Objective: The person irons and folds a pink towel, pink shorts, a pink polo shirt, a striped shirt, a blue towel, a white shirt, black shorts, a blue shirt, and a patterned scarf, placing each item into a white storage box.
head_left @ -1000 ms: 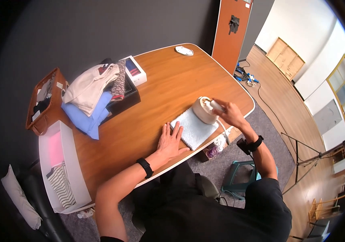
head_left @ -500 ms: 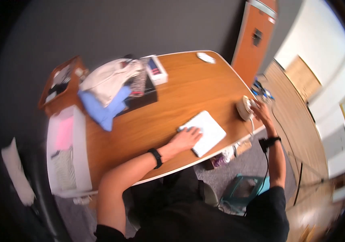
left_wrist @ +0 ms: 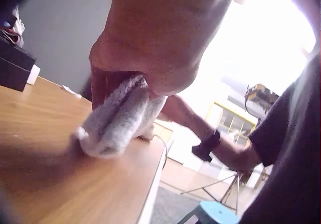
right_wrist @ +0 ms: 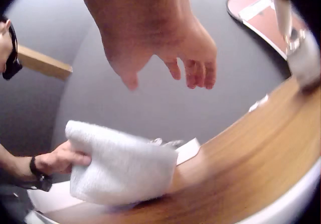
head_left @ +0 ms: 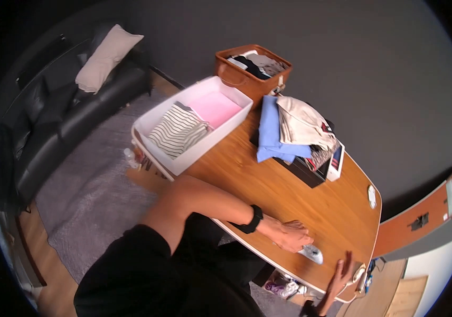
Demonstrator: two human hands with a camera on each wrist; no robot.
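Observation:
My left hand (head_left: 292,235) grips a folded, fluffy light-grey towel (head_left: 311,253) near the front edge of the table. Seen from the left wrist, the towel (left_wrist: 118,121) hangs bent below the palm, while the right wrist view shows its broad pale face (right_wrist: 120,166) tilted up, thumb across one edge. My right hand (head_left: 342,274) is held above the table's right end, fingers spread and holding nothing. Just beyond it stands a round beige appliance (head_left: 359,272), partly cut off in the right wrist view.
On the wooden table (head_left: 236,177) are a white bin (head_left: 207,150) with striped and pink cloth, and a black box (head_left: 310,177) under a pile of folded clothes (head_left: 302,121). A brown basket (head_left: 231,74) stands behind the bin. A white oval object (head_left: 372,196) lies near the far edge.
The view has swung left. My right hand has let go of the appliance, which was slid right, off the towel. My left hand has gone from lying flat on the towel to gripping it.

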